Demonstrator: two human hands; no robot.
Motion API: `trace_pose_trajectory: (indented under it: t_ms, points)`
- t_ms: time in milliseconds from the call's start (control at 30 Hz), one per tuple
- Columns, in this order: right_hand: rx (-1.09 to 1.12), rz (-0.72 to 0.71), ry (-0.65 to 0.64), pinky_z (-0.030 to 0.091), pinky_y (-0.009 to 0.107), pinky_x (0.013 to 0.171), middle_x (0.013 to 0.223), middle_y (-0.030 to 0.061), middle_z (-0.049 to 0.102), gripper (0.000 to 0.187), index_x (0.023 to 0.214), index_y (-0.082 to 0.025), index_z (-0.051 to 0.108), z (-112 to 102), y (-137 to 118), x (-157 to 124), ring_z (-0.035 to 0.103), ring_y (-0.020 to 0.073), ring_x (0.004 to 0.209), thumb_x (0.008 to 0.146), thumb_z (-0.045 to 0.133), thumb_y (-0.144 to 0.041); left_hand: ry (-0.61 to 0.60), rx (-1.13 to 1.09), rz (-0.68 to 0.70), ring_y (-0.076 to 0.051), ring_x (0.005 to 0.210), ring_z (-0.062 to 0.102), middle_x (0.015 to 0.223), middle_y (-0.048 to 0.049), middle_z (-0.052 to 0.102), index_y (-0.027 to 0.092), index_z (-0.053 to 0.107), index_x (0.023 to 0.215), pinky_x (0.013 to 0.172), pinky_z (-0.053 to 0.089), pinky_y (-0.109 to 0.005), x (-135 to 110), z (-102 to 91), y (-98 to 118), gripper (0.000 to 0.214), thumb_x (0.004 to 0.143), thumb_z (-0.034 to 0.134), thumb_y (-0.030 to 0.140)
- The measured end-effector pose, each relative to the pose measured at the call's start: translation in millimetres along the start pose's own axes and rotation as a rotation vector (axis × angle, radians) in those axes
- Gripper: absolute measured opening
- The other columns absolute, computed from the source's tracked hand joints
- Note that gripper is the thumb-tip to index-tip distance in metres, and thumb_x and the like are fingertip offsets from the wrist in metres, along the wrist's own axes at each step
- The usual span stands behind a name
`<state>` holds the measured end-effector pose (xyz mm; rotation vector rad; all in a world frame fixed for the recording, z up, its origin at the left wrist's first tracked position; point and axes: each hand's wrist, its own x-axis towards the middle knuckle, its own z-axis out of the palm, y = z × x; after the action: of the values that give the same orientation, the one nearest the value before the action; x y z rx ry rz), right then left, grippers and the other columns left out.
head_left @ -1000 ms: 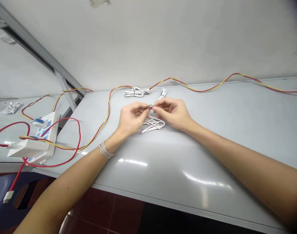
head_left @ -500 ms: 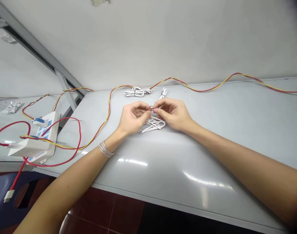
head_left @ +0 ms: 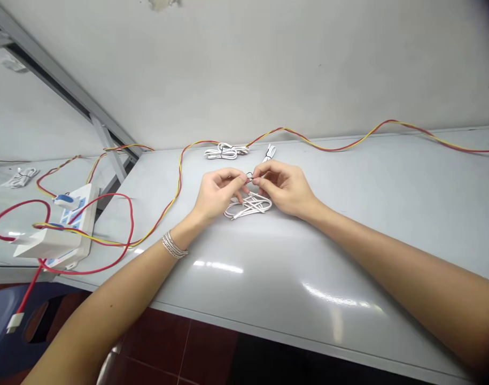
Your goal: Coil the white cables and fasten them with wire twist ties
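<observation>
Thumb and fingers of my left hand [head_left: 220,192] pinch one side of a thin black twist tie [head_left: 249,175]. My right hand [head_left: 286,187] pinches its other side, so the small dark loop spans the short gap between my fingertips. Just below them a loosely coiled white cable [head_left: 250,207] lies on the grey table [head_left: 268,251], partly under my hands. Behind my hands are a tied white cable bundle [head_left: 227,152] and, to its right, a smaller tied white cable [head_left: 269,153], its lower end hidden by my right hand.
A twisted red and yellow wire [head_left: 328,149] runs along the back wall. On the left stand a white power strip [head_left: 82,224] and a white adapter [head_left: 46,243] with a red cable [head_left: 131,219] looping over the table. A blue chair [head_left: 12,299] is at lower left.
My left fingers have straightened and lifted slightly off the coiled white cable, so more of its left side shows. The black tie stays between my hands; my right hand has hardly moved.
</observation>
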<state>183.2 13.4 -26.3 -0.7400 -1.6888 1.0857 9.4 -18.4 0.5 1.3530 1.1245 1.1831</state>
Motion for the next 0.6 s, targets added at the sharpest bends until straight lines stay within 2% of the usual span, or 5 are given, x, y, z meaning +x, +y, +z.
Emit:
trace_pose_trajectory:
  t_ms: [167, 400, 500, 600]
  points:
    - [0.033, 0.031, -0.021, 0.046, 0.026, 0.054, 0.078, -0.0001, 0.061, 0.008, 0.084, -0.019, 0.062, -0.6, -0.2, -0.4, 0.053, 0.0104, 0.058, 0.084, 0.065, -0.027, 0.002, 0.072, 0.068, -0.009, 0.051, 0.057, 0.066, -0.0027, 0.066, 0.012, 0.067, 0.078, 0.051, 0.050, -0.023, 0.9, 0.2, -1.6, 0.026, 0.079, 0.077, 0.037]
    - [0.029, 0.077, -0.065, 0.039, 0.026, 0.053, 0.067, -0.0015, 0.056, 0.012, 0.082, -0.019, 0.062, -2.1, -0.2, -0.2, 0.049, 0.0103, 0.056, 0.084, 0.067, -0.030, 0.007, 0.117, 0.159, -0.011, 0.062, 0.060, 0.075, -0.0041, 0.064, 0.013, 0.066, 0.079, 0.053, 0.050, -0.022, 2.0, 1.1, -2.9, 0.025, 0.079, 0.077, 0.036]
    - [0.046, 0.087, -0.040, 0.041, 0.026, 0.054, 0.070, -0.0008, 0.058, 0.014, 0.081, -0.018, 0.062, -1.7, -0.1, 0.3, 0.051, 0.0107, 0.057, 0.082, 0.068, -0.030, 0.015, 0.148, 0.178, -0.012, 0.064, 0.061, 0.076, -0.0049, 0.065, 0.013, 0.067, 0.081, 0.053, 0.050, -0.023, 1.8, -0.1, -4.7, 0.026, 0.080, 0.076, 0.038]
    - [0.079, 0.093, -0.004, 0.044, 0.027, 0.056, 0.073, -0.0001, 0.060, 0.014, 0.082, -0.018, 0.063, -1.2, 0.5, 0.9, 0.054, 0.0111, 0.058, 0.082, 0.069, -0.031, 0.035, 0.174, 0.227, -0.013, 0.072, 0.064, 0.088, -0.0069, 0.068, 0.013, 0.069, 0.087, 0.057, 0.053, -0.024, 0.4, -0.4, -7.4, 0.023, 0.080, 0.075, 0.034]
